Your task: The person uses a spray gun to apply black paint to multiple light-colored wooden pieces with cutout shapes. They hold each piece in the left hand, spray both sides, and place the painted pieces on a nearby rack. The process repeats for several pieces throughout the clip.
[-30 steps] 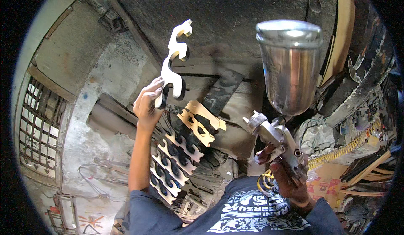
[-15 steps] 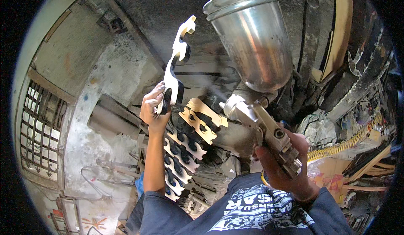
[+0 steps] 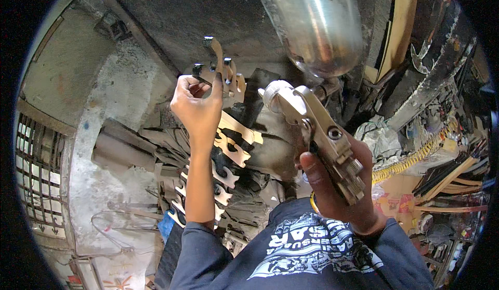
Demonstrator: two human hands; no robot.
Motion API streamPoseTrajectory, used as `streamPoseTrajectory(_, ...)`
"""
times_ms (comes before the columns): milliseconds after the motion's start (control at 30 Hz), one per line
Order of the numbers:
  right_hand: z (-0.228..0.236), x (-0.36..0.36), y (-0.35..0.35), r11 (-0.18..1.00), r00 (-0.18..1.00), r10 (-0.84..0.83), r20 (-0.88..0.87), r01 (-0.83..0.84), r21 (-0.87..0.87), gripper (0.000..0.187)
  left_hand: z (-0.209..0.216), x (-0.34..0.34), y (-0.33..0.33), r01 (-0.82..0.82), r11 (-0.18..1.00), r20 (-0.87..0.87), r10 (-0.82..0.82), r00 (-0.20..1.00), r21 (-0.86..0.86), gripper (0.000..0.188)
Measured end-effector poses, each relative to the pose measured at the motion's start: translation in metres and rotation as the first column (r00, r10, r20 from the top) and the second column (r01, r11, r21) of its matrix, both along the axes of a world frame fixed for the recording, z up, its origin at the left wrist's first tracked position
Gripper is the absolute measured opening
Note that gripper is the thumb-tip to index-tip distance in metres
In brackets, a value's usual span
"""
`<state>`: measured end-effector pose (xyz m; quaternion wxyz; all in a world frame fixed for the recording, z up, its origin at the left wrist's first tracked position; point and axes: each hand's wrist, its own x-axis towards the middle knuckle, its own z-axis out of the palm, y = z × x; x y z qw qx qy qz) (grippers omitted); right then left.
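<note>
Ok, R hand (image 3: 335, 204): sprayer (image 3: 318, 114); L hand (image 3: 198, 107): prob. wood pc. (image 3: 218, 56)

Place was a workshop: spray gun (image 3: 326, 129) showed at three o'clock, coiled yellow hose (image 3: 403, 168) beyond, wood strips (image 3: 451, 208) at four, blackened surface (image 3: 234, 25) at twelve.

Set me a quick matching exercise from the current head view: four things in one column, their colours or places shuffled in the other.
1. curved wooden cutout
2. spray gun
3. coiled hose
4. barred window

A. yellow
B. held in the right hand
C. at the picture's left edge
D. held in the left hand

Pairs: 1-D; 2-B; 3-A; 4-C
</note>
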<state>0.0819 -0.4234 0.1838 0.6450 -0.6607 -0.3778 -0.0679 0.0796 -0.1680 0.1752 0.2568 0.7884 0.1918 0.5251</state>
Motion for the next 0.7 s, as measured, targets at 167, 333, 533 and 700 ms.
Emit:
streamPoseTrajectory(167,-0.003,0.005,0.01,0.995,0.992,0.013,-0.125,-0.025,-0.094,0.018,-0.004,0.006,-0.006,0.035,0.999,-0.009,-0.035,0.999,-0.041,0.023)
streamPoseTrajectory(333,-0.011,0.004,0.011,0.97,0.988,0.028,-0.15,-0.063,-0.235,0.034,-0.008,0.005,-0.006,0.079,0.996,0.03,-0.08,0.996,0.038,0.022)
streamPoseTrajectory(533,-0.014,0.003,0.007,0.994,0.968,-0.008,-0.251,-0.021,-0.111,0.021,-0.025,-0.014,0.021,0.147,0.953,0.081,-0.174,0.981,0.263,0.023)
streamPoseTrajectory(700,-0.011,0.01,-0.007,0.999,0.904,0.033,-0.426,-0.032,0.009,0.022,-0.037,-0.048,0.06,0.505,0.797,0.19,-0.581,0.792,0.332,0.029)
